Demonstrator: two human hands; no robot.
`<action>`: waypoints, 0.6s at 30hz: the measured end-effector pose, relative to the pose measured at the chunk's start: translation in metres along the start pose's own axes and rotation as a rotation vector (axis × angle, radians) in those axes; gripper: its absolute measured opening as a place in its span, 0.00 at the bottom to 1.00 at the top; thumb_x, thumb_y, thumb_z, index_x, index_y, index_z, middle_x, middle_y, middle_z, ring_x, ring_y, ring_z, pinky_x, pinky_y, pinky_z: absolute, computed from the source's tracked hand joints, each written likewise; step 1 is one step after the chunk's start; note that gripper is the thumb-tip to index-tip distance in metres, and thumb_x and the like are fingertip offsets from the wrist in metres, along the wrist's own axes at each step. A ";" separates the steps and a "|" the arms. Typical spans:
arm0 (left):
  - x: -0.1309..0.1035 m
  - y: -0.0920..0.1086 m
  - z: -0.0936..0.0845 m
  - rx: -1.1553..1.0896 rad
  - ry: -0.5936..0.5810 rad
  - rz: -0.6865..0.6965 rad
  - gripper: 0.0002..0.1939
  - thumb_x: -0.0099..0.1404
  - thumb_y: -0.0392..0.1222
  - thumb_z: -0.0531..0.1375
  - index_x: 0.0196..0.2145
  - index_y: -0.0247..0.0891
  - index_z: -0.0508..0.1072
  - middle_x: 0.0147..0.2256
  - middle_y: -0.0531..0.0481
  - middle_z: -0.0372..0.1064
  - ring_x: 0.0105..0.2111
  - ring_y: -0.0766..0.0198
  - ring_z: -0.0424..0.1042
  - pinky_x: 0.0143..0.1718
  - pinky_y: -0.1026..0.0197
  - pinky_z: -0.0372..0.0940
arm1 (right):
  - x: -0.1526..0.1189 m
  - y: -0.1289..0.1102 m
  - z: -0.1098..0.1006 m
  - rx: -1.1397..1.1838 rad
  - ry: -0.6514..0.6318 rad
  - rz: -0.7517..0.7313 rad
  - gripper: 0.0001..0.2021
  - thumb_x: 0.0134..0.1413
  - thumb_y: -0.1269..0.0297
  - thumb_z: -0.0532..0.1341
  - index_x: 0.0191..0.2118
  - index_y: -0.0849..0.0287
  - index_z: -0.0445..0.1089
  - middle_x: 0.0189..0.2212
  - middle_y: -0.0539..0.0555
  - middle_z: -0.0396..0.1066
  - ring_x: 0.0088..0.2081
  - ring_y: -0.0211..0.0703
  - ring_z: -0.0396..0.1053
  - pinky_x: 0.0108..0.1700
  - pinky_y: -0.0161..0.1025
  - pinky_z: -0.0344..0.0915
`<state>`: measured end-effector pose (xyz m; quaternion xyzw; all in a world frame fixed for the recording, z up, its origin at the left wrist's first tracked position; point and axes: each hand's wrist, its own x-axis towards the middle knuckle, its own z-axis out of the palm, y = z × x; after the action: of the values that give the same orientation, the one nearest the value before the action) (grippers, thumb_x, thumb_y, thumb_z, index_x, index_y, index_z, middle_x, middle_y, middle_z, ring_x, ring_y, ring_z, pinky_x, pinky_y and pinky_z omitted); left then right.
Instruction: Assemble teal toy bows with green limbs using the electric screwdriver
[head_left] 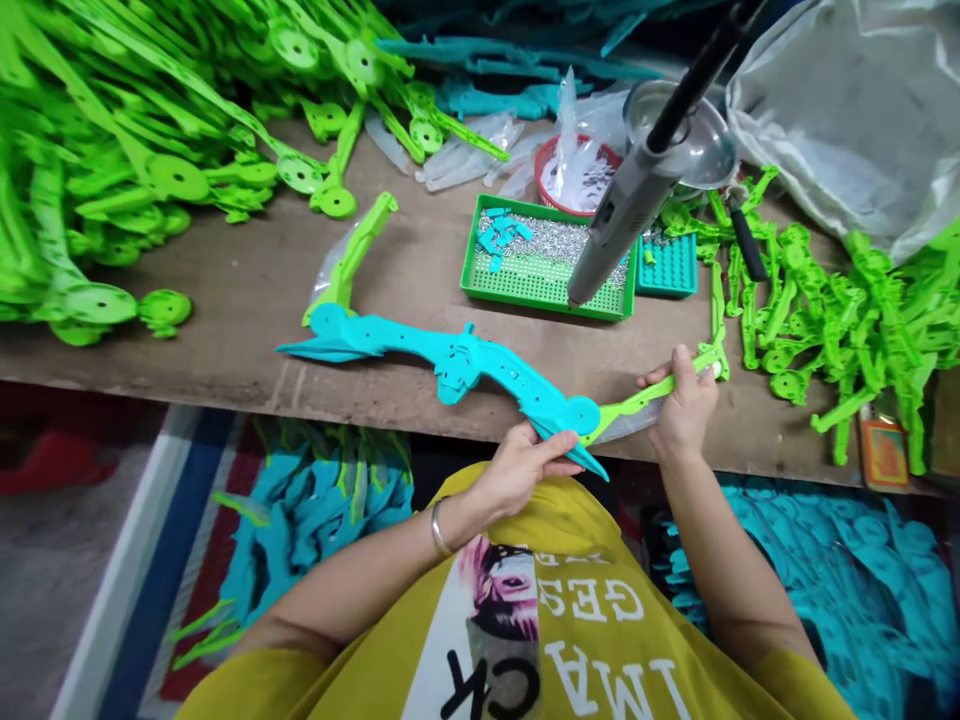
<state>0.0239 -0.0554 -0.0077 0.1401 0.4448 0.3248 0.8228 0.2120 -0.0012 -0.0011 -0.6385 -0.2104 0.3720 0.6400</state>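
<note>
A toy bow (427,338) with a blue plastic body and a green limb at each end lies across the table's front edge. My left hand (525,465) is closed around the blue body close to its right-hand joint, thumb on top. With my right hand (684,405) I grip the outer end of the right green limb (634,400); a translucent plastic strip runs along that limb's underside. The left green limb (356,255) points up and away from me, also with a translucent strip beside it.
A grey electric screwdriver (619,215) hangs over a green tray (551,300) of small screws and blue bits. Green parts are heaped at left (112,180) and right (817,310). Behind stands a red basket (541,165). Blue parts (847,560) fill a container below.
</note>
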 end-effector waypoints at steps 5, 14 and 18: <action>-0.008 0.002 0.004 -0.067 0.048 0.042 0.22 0.52 0.49 0.76 0.37 0.32 0.77 0.33 0.47 0.78 0.28 0.63 0.78 0.33 0.58 0.77 | -0.021 0.005 -0.004 -0.010 0.162 -0.097 0.19 0.56 0.46 0.64 0.37 0.51 0.56 0.17 0.36 0.64 0.17 0.33 0.66 0.24 0.32 0.69; 0.017 -0.005 0.016 -0.064 0.019 0.048 0.22 0.53 0.53 0.76 0.36 0.32 0.77 0.35 0.45 0.79 0.33 0.62 0.79 0.42 0.57 0.77 | 0.037 0.015 -0.001 -0.046 0.016 0.078 0.24 0.39 0.56 0.71 0.40 0.53 0.60 0.20 0.38 0.66 0.21 0.34 0.67 0.23 0.31 0.66; 0.014 -0.005 0.008 -0.053 -0.086 -0.004 0.19 0.54 0.50 0.76 0.39 0.37 0.80 0.43 0.42 0.80 0.42 0.56 0.81 0.50 0.53 0.74 | 0.078 0.016 -0.012 -0.202 -0.061 0.123 0.27 0.32 0.57 0.75 0.40 0.54 0.64 0.27 0.42 0.67 0.25 0.34 0.68 0.24 0.31 0.65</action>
<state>0.0375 -0.0493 -0.0148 0.1312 0.4004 0.3287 0.8452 0.2671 0.0476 -0.0343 -0.6999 -0.2267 0.4067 0.5416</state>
